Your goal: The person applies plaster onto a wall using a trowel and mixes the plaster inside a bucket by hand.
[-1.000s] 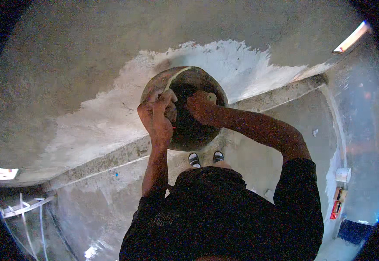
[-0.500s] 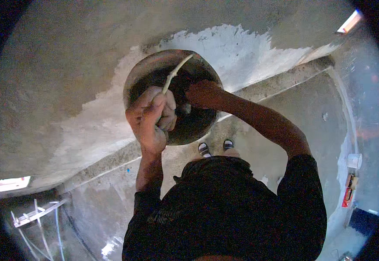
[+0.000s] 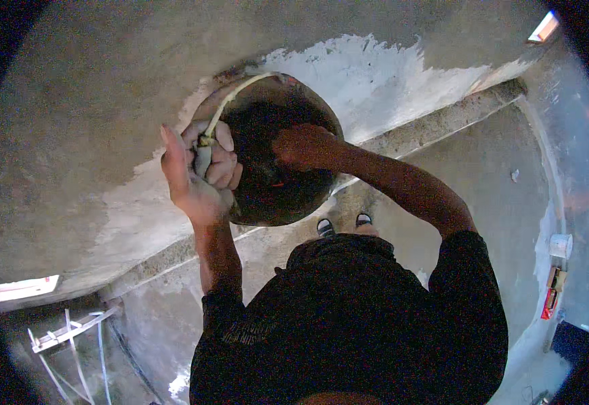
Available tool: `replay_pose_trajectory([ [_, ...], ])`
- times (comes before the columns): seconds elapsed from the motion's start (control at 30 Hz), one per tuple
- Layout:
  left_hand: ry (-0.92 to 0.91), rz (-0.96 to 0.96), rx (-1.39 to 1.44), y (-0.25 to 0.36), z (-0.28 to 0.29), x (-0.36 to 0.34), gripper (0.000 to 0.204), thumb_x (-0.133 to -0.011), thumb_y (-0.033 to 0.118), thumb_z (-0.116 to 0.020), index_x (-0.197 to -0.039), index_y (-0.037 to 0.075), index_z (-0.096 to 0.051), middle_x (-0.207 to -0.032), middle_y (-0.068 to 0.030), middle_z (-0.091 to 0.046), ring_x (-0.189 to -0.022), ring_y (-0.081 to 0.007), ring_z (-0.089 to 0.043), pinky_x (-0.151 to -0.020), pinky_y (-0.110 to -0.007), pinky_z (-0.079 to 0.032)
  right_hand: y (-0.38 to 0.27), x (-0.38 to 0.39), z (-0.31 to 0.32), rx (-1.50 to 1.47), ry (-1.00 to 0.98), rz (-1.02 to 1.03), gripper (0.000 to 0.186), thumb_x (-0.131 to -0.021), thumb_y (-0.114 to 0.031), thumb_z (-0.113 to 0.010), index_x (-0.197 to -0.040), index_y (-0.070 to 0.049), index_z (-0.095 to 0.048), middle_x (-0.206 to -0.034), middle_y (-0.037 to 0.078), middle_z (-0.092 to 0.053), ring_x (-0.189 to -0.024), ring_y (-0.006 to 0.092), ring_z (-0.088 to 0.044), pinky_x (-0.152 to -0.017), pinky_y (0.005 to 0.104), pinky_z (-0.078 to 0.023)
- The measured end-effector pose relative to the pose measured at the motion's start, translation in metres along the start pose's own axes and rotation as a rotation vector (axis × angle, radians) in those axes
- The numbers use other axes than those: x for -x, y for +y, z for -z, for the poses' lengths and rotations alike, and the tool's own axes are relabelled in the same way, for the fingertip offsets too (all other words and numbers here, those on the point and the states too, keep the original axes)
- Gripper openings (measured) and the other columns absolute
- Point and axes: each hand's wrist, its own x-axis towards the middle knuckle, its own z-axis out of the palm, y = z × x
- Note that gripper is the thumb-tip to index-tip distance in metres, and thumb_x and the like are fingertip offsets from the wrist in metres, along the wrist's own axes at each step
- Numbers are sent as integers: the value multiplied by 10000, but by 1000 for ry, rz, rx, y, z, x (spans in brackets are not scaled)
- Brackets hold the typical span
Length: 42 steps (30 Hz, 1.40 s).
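Note:
A round, dark, hollow shape (image 3: 288, 209) with a brownish rim is in front of me against the wall; whether it is a bowl or an opening, I cannot tell. At its left side my left hand (image 3: 207, 192) is palm up, fingers curled and thumb held apart. It holds a pale cord (image 3: 230, 98) by a greyish end piece (image 3: 202, 160) lying in the palm. From there the cord arches up to the far rim. My right hand (image 3: 308, 146) is inside the dark hollow, fingers bent; shadow hides what they grip. A small red spot shows below it.
A grey plastered wall (image 3: 105, 101) with whitish patches rises ahead, with a ledge (image 3: 456, 111) along its foot. My sandalled feet (image 3: 325, 227) stand on the floor. To the right are a white bucket (image 3: 560, 246) and a red box (image 3: 548, 304); a wooden frame (image 3: 75, 331) stands at lower left.
My left hand has moved left and turned palm up, its thumb now apart. The cord has swung over to the left and bends more. My right hand has shifted slightly left inside the hollow.

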Motion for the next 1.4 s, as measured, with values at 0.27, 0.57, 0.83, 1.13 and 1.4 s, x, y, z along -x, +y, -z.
replay_pose_trajectory([
  [0.27, 290, 62, -15, -22, -1, -25, 586, -851, 555, -295, -726, 25, -511, -431, 55, -275, -338, -40, -183, -337, -200, -118, 28, 45, 37, -407, -3, 51, 312, -827, -327, -511, -862, -26, -584, -712, 126, -584, -648, 247, -585, -555, 340, -481],
  [0.57, 20, 321, 88, -41, -6, -36, 570, -814, 606, -323, -657, 76, -463, -423, 78, -202, -330, -55, -152, -336, -219, -122, 27, 143, 71, -809, 26, -563, 320, -806, -272, -562, -1018, -33, -565, -725, 39, -591, -603, 89, -517, -507, 255, -437],
  [0.83, -90, 430, 14, -86, -20, -45, 512, -836, 538, -368, -642, 75, -469, -427, 65, -258, -335, -53, -204, -330, -219, -154, 38, 224, 24, -1311, 572, -583, 459, -800, -264, -575, -1166, -29, -429, -836, 42, -542, -640, 102, -486, -503, 235, -406],
  [1.13, 156, 407, -98, -106, -53, -51, 414, -839, 438, -442, -642, 76, -483, -423, 53, -272, -332, -64, -216, -322, -228, -166, 128, 214, -48, -1562, 1180, -572, 350, -863, -248, -468, -1168, -85, -413, -795, 53, -552, -481, 85, -450, -383, 223, -384],
  [1.4, 458, 38, -281, -114, -71, -58, 330, -811, 399, -505, -691, 91, -502, -500, 35, -380, -417, -76, -376, -381, -228, -312, 206, 146, -76, -1467, 1446, -543, 284, -886, -335, -407, -976, -75, -477, -629, -6, -460, -435, 97, -446, -348, 242, -377],
])
